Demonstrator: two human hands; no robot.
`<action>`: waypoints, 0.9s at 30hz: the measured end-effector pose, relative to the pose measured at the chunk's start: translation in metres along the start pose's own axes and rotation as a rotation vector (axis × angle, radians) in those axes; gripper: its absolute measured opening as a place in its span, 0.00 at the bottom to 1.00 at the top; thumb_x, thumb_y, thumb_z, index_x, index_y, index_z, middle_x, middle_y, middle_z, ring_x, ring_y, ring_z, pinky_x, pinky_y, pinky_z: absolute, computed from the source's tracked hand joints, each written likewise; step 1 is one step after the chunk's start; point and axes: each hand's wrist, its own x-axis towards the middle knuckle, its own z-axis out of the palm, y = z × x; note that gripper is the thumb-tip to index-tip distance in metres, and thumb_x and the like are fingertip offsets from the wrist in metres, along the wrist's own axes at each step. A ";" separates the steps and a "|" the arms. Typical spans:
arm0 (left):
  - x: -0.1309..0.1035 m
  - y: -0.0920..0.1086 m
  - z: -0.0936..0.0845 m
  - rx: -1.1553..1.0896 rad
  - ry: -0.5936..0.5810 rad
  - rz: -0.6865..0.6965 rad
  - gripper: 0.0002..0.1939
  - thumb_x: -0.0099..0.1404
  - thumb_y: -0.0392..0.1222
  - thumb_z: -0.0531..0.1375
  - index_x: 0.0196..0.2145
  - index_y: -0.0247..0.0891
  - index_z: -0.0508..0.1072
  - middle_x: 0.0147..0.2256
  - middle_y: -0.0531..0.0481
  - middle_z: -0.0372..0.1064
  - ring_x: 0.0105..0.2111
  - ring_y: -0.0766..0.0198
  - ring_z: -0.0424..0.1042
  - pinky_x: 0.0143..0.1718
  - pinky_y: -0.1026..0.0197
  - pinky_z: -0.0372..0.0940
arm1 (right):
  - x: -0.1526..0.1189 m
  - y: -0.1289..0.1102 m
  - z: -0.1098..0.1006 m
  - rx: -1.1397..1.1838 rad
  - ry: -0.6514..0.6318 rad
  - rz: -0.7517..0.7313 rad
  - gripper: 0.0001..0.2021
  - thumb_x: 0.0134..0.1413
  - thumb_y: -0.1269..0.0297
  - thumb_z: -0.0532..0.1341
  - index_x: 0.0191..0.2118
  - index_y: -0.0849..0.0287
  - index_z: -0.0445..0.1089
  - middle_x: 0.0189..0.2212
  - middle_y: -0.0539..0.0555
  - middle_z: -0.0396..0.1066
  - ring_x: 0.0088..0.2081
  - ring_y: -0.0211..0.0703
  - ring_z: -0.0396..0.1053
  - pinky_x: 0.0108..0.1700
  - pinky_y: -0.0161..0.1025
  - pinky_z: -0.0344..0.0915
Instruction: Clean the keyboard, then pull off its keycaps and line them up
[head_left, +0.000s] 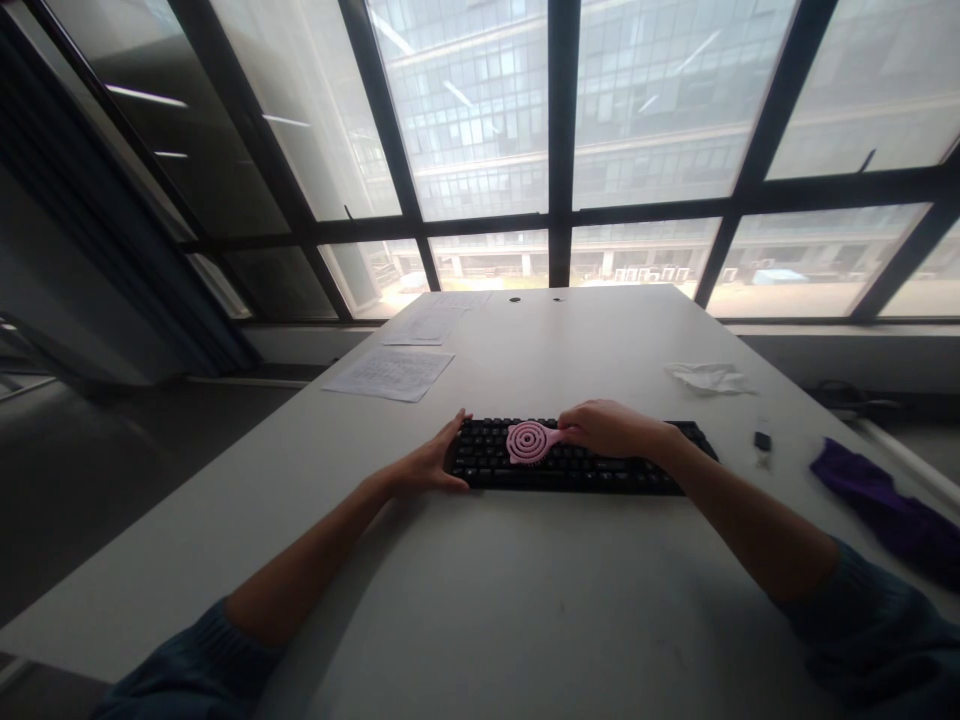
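Note:
A black keyboard point(540, 478) lies across the white table. My left hand point(429, 462) is at its left end, with thumb and fingers spread around the edge. Over the keys on the left half is a pink hairbrush point(528, 442) with a round, spiral-patterned head, its bristle side facing down. My right hand point(606, 430) grips the brush handle above the middle of the keyboard. The right wrist and forearm cover part of the keyboard's right side.
On the white table point(480, 600), printed papers point(394, 374) lie at the back left. To the right are a crumpled white cloth point(709, 378), a small black object point(763, 441) and a purple cloth point(877, 500). Large windows stand beyond the far edge.

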 end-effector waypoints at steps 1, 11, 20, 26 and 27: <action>0.000 0.000 0.000 -0.001 0.001 0.002 0.68 0.54 0.56 0.71 0.71 0.38 0.25 0.71 0.32 0.32 0.70 0.42 0.36 0.69 0.40 0.36 | -0.001 0.001 -0.001 -0.005 -0.004 0.011 0.22 0.68 0.48 0.51 0.40 0.58 0.75 0.35 0.59 0.78 0.35 0.46 0.72 0.34 0.36 0.57; 0.001 -0.003 0.001 -0.016 -0.003 -0.007 0.69 0.52 0.56 0.71 0.71 0.38 0.25 0.71 0.32 0.31 0.70 0.42 0.35 0.69 0.40 0.35 | 0.001 0.000 0.005 -0.034 -0.020 0.006 0.21 0.68 0.50 0.50 0.41 0.58 0.75 0.37 0.59 0.78 0.36 0.46 0.73 0.34 0.36 0.57; 0.001 0.001 0.000 -0.019 -0.008 -0.017 0.69 0.53 0.56 0.71 0.71 0.36 0.25 0.71 0.31 0.31 0.70 0.42 0.35 0.69 0.41 0.35 | 0.002 -0.001 0.007 -0.020 -0.039 -0.006 0.19 0.68 0.52 0.51 0.41 0.58 0.75 0.37 0.59 0.78 0.36 0.46 0.73 0.34 0.35 0.57; 0.001 0.000 0.000 -0.021 -0.008 -0.009 0.68 0.53 0.56 0.71 0.71 0.37 0.25 0.71 0.31 0.31 0.70 0.42 0.35 0.69 0.39 0.35 | -0.001 0.002 -0.002 -0.034 -0.021 0.041 0.23 0.68 0.47 0.50 0.39 0.58 0.75 0.35 0.59 0.77 0.33 0.46 0.71 0.33 0.36 0.56; 0.001 0.000 0.000 -0.019 -0.005 -0.008 0.68 0.53 0.56 0.71 0.71 0.37 0.25 0.71 0.31 0.31 0.70 0.42 0.36 0.69 0.39 0.35 | -0.002 0.002 -0.003 -0.038 -0.021 0.048 0.23 0.68 0.48 0.50 0.39 0.58 0.75 0.35 0.59 0.77 0.33 0.46 0.71 0.33 0.37 0.56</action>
